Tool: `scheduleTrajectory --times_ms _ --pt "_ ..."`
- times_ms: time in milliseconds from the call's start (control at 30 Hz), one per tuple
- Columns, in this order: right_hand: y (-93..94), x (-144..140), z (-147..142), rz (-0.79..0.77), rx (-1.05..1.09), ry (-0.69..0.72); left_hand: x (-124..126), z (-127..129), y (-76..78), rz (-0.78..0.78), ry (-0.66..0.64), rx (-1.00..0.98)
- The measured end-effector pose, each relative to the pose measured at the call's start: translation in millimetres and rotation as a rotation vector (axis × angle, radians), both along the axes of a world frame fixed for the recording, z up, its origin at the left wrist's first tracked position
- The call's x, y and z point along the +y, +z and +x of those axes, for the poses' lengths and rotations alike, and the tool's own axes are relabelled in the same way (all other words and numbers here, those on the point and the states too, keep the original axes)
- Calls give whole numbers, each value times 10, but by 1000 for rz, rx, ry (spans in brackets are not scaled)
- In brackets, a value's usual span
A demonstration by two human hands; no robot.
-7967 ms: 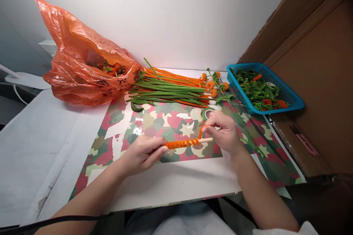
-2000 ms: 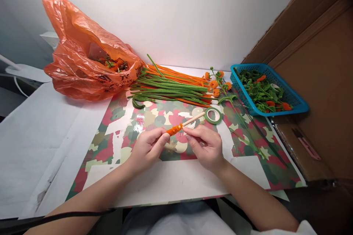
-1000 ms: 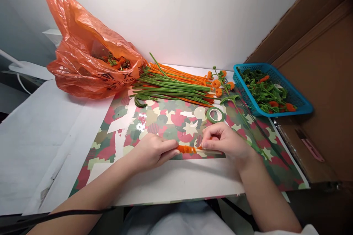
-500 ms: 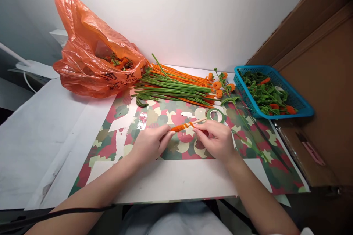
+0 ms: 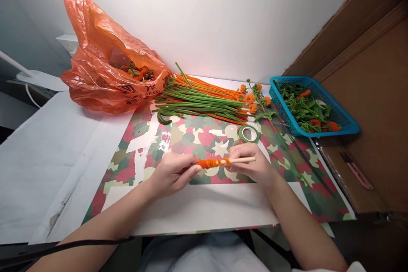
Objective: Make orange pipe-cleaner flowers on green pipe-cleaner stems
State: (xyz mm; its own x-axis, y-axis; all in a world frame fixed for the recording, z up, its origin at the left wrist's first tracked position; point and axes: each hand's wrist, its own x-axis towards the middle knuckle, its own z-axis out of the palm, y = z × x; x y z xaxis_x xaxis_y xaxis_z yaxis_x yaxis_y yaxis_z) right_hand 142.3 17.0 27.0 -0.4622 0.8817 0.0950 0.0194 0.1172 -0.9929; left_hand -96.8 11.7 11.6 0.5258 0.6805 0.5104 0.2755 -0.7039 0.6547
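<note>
My left hand (image 5: 172,172) pinches the left end of a thin wooden stick (image 5: 244,160) that lies level above the patterned mat (image 5: 191,138). An orange pipe cleaner (image 5: 213,163) is coiled tightly around the stick's middle. My right hand (image 5: 251,163) grips the stick just right of the coil, fingertips touching the coil's end, and the bare tip of the stick pokes out to the right.
A roll of green tape (image 5: 248,133) lies just beyond my right hand. Green and orange pipe cleaners (image 5: 204,102) are piled at the back, beside an orange plastic bag (image 5: 105,68). A blue basket (image 5: 347,124) of finished pieces stands at the right, against cardboard (image 5: 366,72).
The stick has swung from tilted up-right to level. The coil, long and loose 8 s ago, is now short and tight. My hands have dropped slightly toward me.
</note>
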Motion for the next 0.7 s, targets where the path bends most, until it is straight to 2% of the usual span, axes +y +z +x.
scheduleTrajectory --times_ms 133,333,500,600,700 --pt "62 43 74 -54 -12 0 17 -5 -2 41 -91 32" --pt "122 46 135 41 -166 -125 39 -21 -36 117 -128 120" --pt "151 15 167 117 -252 -207 78 -37 -41 165 -90 283" --pt "147 1 176 174 -291 -208 100 -39 -66 200 -65 335" --pt "114 -6 159 280 -362 -224 101 -33 -110 219 14 394"
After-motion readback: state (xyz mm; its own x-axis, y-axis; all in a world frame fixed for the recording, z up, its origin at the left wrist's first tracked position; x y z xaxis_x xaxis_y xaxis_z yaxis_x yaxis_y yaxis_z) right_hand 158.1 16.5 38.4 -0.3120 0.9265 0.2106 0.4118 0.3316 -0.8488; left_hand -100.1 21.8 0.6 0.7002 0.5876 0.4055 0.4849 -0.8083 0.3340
